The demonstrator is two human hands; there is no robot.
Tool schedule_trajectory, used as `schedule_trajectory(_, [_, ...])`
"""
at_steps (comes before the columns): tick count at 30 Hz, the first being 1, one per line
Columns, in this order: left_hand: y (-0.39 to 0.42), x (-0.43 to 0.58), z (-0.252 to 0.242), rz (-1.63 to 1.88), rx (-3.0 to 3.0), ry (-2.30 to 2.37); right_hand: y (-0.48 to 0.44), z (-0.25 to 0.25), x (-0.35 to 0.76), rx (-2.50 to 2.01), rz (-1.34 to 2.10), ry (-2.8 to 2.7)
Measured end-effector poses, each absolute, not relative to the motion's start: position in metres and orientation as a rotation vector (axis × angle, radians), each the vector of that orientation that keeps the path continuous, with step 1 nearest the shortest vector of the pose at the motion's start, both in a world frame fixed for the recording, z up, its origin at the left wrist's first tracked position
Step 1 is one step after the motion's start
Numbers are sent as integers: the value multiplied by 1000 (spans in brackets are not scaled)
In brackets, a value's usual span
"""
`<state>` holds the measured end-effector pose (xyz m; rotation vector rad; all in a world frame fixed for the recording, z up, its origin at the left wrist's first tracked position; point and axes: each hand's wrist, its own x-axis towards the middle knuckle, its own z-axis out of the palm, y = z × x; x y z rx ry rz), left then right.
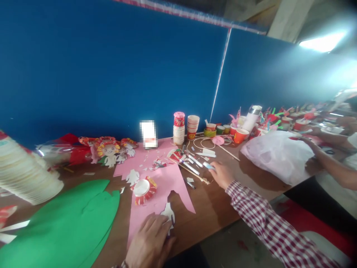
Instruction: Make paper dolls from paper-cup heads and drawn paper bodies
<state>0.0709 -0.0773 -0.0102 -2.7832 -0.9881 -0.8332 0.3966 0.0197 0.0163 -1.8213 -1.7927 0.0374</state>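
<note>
My left hand (pixel 152 238) rests at the front edge of the table with its fingers over a white paper cutout (pixel 168 213), which has dark outlines. Beyond it a red-and-white striped paper cup (pixel 145 190) stands upside down on pink paper (pixel 160 178). Out to the right, my right hand (pixel 221 175) has its fingers closed around a white marker-like stick with a pale blue end (pixel 208 166). Several white markers (pixel 195 160) lie just left of that hand. Another white cutout (pixel 132 177) lies behind the striped cup.
Green paper (pixel 69 219) and stacked bowls (pixel 28 171) fill the left. Cup stacks (pixel 179 128) stand by the blue wall, near coiled cord (pixel 200 142). A plastic bag (pixel 279 154) sits at the right, beside another person's arm (pixel 329 160). Scissors (pixel 158 163) lie among scraps.
</note>
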Motion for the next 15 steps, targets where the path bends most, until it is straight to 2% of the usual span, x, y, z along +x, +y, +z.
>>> schedule_trajectory(4, [-79, 73, -7, -842, -2839, -1067, 9, 18, 383, -1660, 217, -1808])
schedule_trajectory(10, [-84, 77, -1, -894, -2905, -1193, -20, 28, 341, -1231, 903, -1685])
schedule_trajectory(15, [-85, 76, 1, -863, -3000, -1172, -39, 42, 315, -1249, 906, -1861])
